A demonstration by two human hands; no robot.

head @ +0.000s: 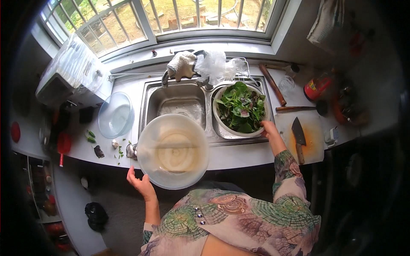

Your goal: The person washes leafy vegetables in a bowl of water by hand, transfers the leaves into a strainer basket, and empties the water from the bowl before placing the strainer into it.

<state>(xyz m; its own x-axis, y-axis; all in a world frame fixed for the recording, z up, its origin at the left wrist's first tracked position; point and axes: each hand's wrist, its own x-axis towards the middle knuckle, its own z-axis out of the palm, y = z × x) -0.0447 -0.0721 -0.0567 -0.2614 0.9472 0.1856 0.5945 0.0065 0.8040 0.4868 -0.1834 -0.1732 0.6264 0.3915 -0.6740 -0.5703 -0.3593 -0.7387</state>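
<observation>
My right hand [270, 130] grips the near right rim of a round pale bowl [218, 119] in the right sink basin. Leafy greens [241, 107], some with purple patches, fill that bowl. My left hand [143, 185] has its fingers apart beside the lower left rim of a large translucent plastic basin [174, 152]. Whether the thumb touches the rim I cannot tell. This basin overlaps the counter's front edge and the left sink basin [179, 99]; its inside looks wet, with a light brownish tint.
A clear bowl [116, 115] stands left of the sink, near green peppers [91, 137] and a garlic bulb [115, 143]. On the right, a cleaver [299, 136] lies on a stained cutting board [314, 128]. Gloves [182, 65] and a plastic bag [214, 65] sit behind the sink.
</observation>
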